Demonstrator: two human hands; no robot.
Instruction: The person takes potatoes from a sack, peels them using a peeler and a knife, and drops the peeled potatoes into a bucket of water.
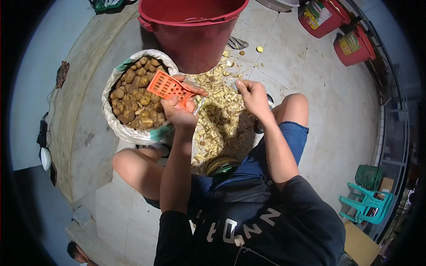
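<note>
My left hand [179, 113] is wrapped round an orange perforated plastic piece [165, 86], above the right edge of the potato sack. Some of its fingers show beyond the orange piece. A thin pale strip [199, 106] lies against this hand; what it is I cannot make out. Over the peelings, to the right, my right hand [254, 98] is closed, thumb against bent fingers; anything in its pinch is too small to name. The open white sack [108, 104] is full of brown potatoes [143, 82]. Pale peelings [222, 119] cover the floor between my legs.
A big red tub [191, 44] stands ahead, beyond the peelings. Two smaller red buckets [317, 20] are at the upper right. A teal plastic chair [368, 206] and a green basket [368, 176] stand at the lower right. Part of another person [79, 253] shows at the lower left.
</note>
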